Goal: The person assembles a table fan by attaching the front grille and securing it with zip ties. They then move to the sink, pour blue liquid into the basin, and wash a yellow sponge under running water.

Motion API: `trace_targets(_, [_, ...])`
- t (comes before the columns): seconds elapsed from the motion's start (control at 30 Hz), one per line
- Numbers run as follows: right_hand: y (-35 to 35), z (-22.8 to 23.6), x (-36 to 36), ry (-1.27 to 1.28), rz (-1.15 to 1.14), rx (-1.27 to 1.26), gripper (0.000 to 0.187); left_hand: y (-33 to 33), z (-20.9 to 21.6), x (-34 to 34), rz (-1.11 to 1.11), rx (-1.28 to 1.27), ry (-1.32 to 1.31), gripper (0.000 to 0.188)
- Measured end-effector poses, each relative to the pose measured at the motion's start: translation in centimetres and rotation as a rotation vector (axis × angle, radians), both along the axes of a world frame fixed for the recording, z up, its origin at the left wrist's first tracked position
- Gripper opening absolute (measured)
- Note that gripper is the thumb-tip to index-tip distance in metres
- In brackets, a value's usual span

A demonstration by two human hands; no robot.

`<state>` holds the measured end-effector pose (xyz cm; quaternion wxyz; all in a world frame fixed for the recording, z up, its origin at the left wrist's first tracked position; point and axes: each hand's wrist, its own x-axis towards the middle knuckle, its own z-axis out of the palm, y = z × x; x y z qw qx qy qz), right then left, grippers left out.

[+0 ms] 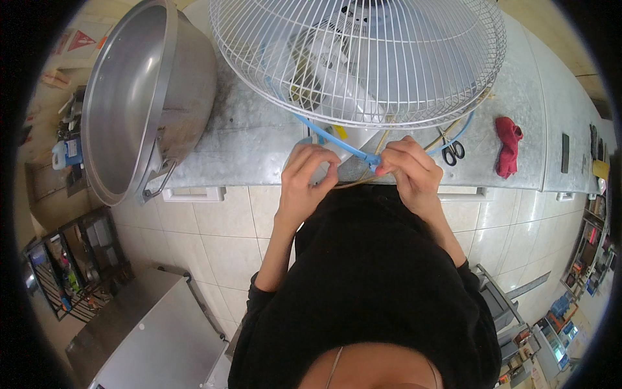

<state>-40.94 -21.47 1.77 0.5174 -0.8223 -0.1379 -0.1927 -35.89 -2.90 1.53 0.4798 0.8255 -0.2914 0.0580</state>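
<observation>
A light blue strip (337, 142) runs from under the white wire fan guard (363, 110) to a bunched or knotted spot by my right hand (411, 170). My right hand is closed, thumb and fingers pinching the strip at that spot. To its left, my left hand (307, 175) has its fingers curled with the thumb and forefinger tips together; whether anything thin is between them I cannot make out. A thin tan cord (355, 184) passes below the strip near both hands. Just right of my right hand lie black-handled scissors (453, 153), their blades partly under the guard.
A large metal pot (188, 97) stands tilted at the left of the metal table (246, 152). A red cloth (508, 146) and a dark flat bar (565, 153) lie at the right. Behind me are a metal-topped unit (162, 337) and a rack (78, 259).
</observation>
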Motion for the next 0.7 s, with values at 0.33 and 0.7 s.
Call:
trace_targets(0.33, [0.3,-0.5,0.3,-0.061,0.076,-0.036,0.023,-1.7,-0.4,-1.6,-0.064,-0.233,0.204,0.016])
trace_targets(0.7, [0.5,-1.7,0.1,-0.215,-0.016,-0.026,0.025,-1.8,-0.9,-1.6,-0.106,-0.354,0.294,0.016])
